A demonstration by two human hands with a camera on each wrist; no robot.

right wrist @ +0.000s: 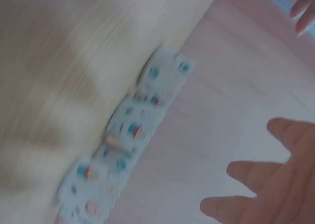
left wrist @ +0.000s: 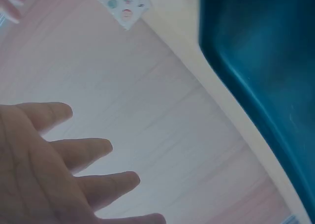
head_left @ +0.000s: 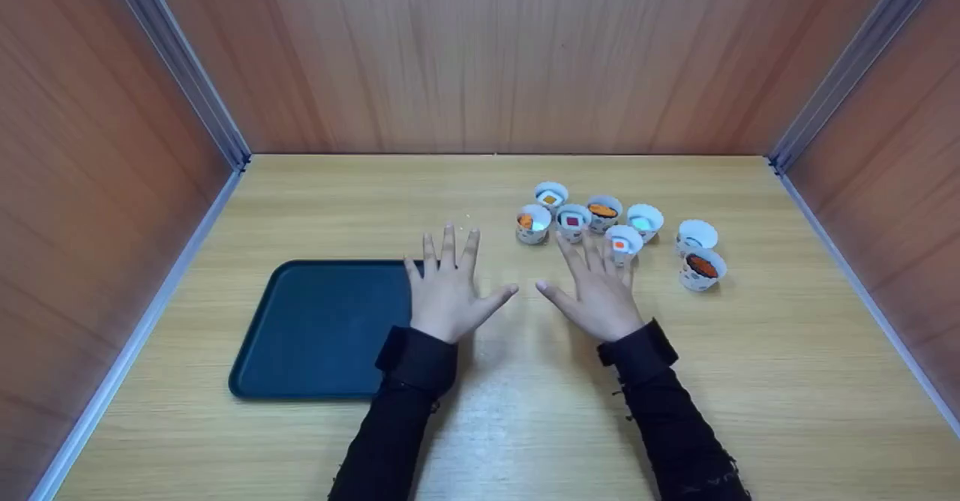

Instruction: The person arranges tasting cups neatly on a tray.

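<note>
My left hand point(head_left: 448, 300) is spread with straight fingers above the right part of a dark teal tray point(head_left: 315, 328), holding nothing. Spread in the same way, my right hand point(head_left: 602, 298) has its fingertips overlapping a small printed paper cup point(head_left: 624, 240) with a white and orange-red piece inside. Beyond the fingers cluster more cups: one with an orange piece point(head_left: 533, 225), one with a dark red square point(head_left: 573, 221), another with a flat orange piece point(head_left: 603, 214). The right wrist view shows printed cup sides point(right wrist: 133, 128) in a row beside the palm.
At the back of the group stand a cup with a yellow-brown square point(head_left: 551, 195) and a cup with a pale turquoise piece point(head_left: 645, 222). Farther right are a cup point(head_left: 696, 236) and one with a dark reddish-brown piece point(head_left: 703, 269). Wooden panels point(head_left: 495, 58) enclose the table point(head_left: 495, 441).
</note>
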